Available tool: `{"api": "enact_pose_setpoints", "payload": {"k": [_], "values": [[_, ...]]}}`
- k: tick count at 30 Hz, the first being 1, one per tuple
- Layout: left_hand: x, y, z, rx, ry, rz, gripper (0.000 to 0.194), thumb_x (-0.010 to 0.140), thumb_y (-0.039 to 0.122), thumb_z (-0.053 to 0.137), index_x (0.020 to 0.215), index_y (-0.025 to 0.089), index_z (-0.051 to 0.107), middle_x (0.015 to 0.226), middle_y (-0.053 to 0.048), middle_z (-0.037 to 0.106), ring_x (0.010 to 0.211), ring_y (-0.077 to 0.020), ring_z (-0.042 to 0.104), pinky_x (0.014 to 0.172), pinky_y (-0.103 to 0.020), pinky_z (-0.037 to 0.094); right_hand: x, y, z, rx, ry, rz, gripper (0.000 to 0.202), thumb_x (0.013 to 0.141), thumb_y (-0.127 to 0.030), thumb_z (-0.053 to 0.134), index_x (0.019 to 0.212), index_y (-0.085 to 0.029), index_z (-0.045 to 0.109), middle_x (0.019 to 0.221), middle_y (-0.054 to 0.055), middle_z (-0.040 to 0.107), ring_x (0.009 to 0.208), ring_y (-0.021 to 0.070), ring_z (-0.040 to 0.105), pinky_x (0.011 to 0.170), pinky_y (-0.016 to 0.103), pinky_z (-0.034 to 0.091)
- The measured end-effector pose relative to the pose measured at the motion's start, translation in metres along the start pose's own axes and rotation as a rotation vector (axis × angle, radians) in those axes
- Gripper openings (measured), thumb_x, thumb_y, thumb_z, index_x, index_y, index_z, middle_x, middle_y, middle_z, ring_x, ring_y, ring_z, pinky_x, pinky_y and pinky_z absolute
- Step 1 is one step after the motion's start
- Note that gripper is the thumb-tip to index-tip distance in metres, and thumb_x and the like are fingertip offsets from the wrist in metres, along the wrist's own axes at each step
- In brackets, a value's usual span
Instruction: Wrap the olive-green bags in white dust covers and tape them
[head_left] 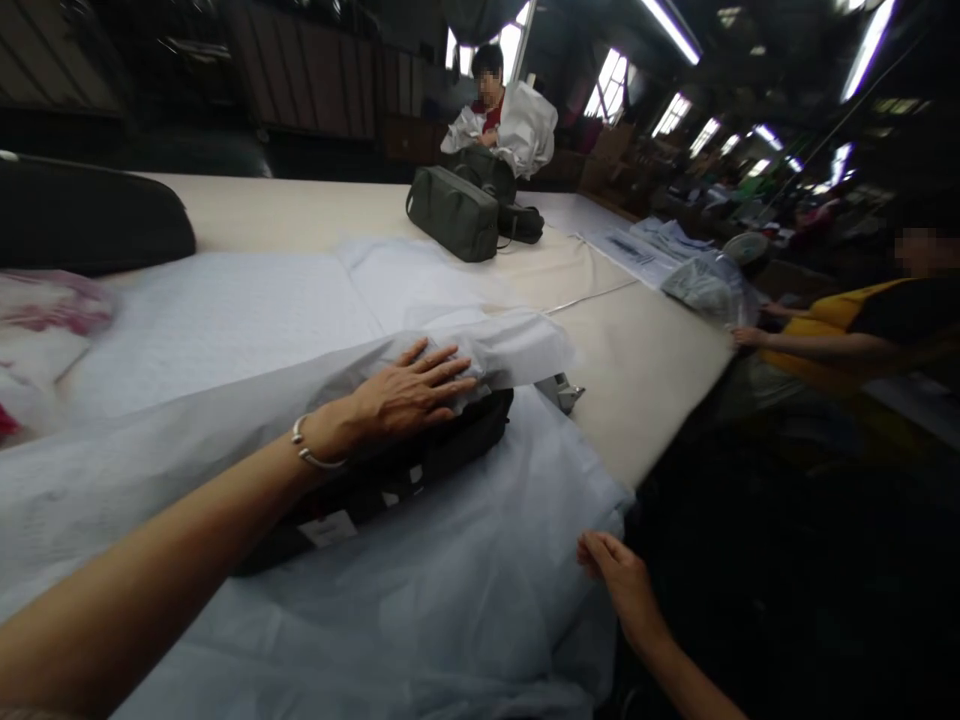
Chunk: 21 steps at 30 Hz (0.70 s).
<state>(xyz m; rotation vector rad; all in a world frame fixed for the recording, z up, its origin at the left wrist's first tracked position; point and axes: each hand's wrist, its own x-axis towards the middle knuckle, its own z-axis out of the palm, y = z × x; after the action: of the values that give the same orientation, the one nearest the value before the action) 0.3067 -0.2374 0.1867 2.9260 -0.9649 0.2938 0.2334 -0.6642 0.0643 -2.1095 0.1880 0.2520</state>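
Note:
My left hand (412,390), with a silver bangle at the wrist, lies flat with fingers spread on a thin white translucent sheet (517,345). Beneath that palm and partly covered by the sheet is a dark bag (457,435) with white labels on its side. More of the thin, bluish-white sheeting (465,580) spreads under the bag and hangs over the table's front edge. There my right hand (622,575) has its fingers pinched together at the sheeting's edge. A grey metal tool (562,392), partly hidden, pokes out beyond the bag.
Dark green bags (457,212) stand on the pale table (660,340) near a co-worker (491,120) handling whitish sheeting. At right, another person in yellow (817,325) handles a plastic-wrapped item (705,290). A long dark case (90,215) and pink-and-white plastic (45,320) lie left.

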Motion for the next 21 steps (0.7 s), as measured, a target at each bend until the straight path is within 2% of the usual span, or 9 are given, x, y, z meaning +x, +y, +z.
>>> {"api": "enact_pose_setpoints", "payload": {"k": [3, 4, 6, 8, 10, 12, 15, 18, 21], "values": [[0.000, -0.001, 0.002, 0.032, 0.011, 0.001, 0.048, 0.100, 0.037, 0.042, 0.147, 0.027, 0.035, 0.158, -0.006, 0.029, 0.148, -0.0245, 0.015, 0.119, -0.050, 0.001, -0.057, 0.097, -0.017, 0.108, 0.183, 0.401, 0.069, 0.052, -0.083, 0.066, 0.083, -0.021, 0.066, 0.091, 0.010, 0.073, 0.094, 0.0323, 0.068, 0.075, 0.041, 0.056], [0.001, -0.001, 0.002, 0.038, 0.008, 0.003, 0.048, 0.100, 0.036, 0.041, 0.147, 0.027, 0.035, 0.159, -0.005, 0.028, 0.148, -0.0246, 0.014, 0.119, -0.050, 0.001, -0.076, 0.121, -0.019, 0.169, 0.190, 0.554, 0.075, 0.045, -0.085, 0.067, 0.088, -0.023, 0.065, 0.099, 0.010, 0.072, 0.104, 0.0343, 0.066, 0.080, 0.044, 0.056], [0.001, 0.000, 0.002, 0.046, -0.002, 0.002, 0.047, 0.101, 0.036, 0.040, 0.147, 0.027, 0.035, 0.159, -0.005, 0.028, 0.148, -0.0248, 0.013, 0.119, -0.050, 0.000, -0.109, 0.150, -0.014, 0.334, 0.092, 0.817, 0.083, 0.038, -0.089, 0.065, 0.092, -0.026, 0.063, 0.109, 0.012, 0.070, 0.120, 0.0359, 0.058, 0.088, 0.047, 0.053], [0.002, 0.001, 0.001, 0.055, -0.014, -0.008, 0.047, 0.101, 0.037, 0.039, 0.146, 0.027, 0.036, 0.159, -0.005, 0.027, 0.148, -0.0245, 0.012, 0.119, -0.049, 0.000, -0.130, 0.155, -0.002, 0.538, -0.075, 0.943, 0.085, 0.041, -0.093, 0.060, 0.093, -0.026, 0.063, 0.111, 0.013, 0.070, 0.126, 0.0350, 0.053, 0.092, 0.048, 0.051], [0.003, 0.003, -0.001, 0.065, -0.026, -0.010, 0.046, 0.101, 0.037, 0.038, 0.146, 0.026, 0.036, 0.159, -0.006, 0.027, 0.148, -0.0243, 0.012, 0.119, -0.049, 0.000, -0.136, 0.143, 0.012, 0.761, -0.211, 0.941, 0.081, 0.051, -0.092, 0.058, 0.096, -0.025, 0.065, 0.110, 0.012, 0.071, 0.123, 0.0324, 0.056, 0.093, 0.047, 0.051], [0.003, 0.004, -0.004, 0.071, -0.031, -0.002, 0.046, 0.101, 0.035, 0.036, 0.146, 0.024, 0.036, 0.158, -0.007, 0.029, 0.147, -0.0246, 0.014, 0.118, -0.049, 0.001, -0.132, 0.124, 0.024, 0.927, -0.262, 0.932, 0.069, 0.065, -0.083, 0.060, 0.098, -0.023, 0.065, 0.104, 0.009, 0.073, 0.111, 0.0286, 0.064, 0.091, 0.045, 0.053], [0.002, 0.005, -0.005, 0.072, -0.024, -0.004, 0.046, 0.102, 0.034, 0.035, 0.146, 0.022, 0.037, 0.158, -0.008, 0.030, 0.147, -0.0251, 0.015, 0.118, -0.049, 0.002, -0.117, 0.104, 0.036, 1.011, -0.225, 1.000, 0.046, 0.077, -0.061, 0.069, 0.095, -0.019, 0.065, 0.089, 0.007, 0.075, 0.088, 0.0241, 0.071, 0.082, 0.041, 0.058], [0.001, 0.006, -0.002, 0.087, 0.002, -0.020, 0.049, 0.101, 0.035, 0.038, 0.148, 0.026, 0.032, 0.159, -0.006, 0.027, 0.148, -0.0240, 0.013, 0.118, -0.049, -0.001, -0.109, 0.105, 0.039, 0.962, -0.143, 1.034, 0.028, 0.069, -0.030, 0.083, 0.085, -0.015, 0.065, 0.077, 0.006, 0.075, 0.074, 0.0211, 0.071, 0.074, 0.035, 0.059], [-0.001, 0.012, 0.001, 0.112, 0.056, -0.050, 0.055, 0.101, 0.032, 0.043, 0.151, 0.025, 0.021, 0.159, -0.007, 0.026, 0.148, -0.0227, 0.012, 0.118, -0.051, -0.002, -0.114, 0.114, 0.032, 0.962, -0.104, 0.914, 0.039, 0.050, -0.013, 0.090, 0.082, -0.014, 0.067, 0.073, 0.004, 0.075, 0.073, 0.0215, 0.072, 0.074, 0.032, 0.059]]}}
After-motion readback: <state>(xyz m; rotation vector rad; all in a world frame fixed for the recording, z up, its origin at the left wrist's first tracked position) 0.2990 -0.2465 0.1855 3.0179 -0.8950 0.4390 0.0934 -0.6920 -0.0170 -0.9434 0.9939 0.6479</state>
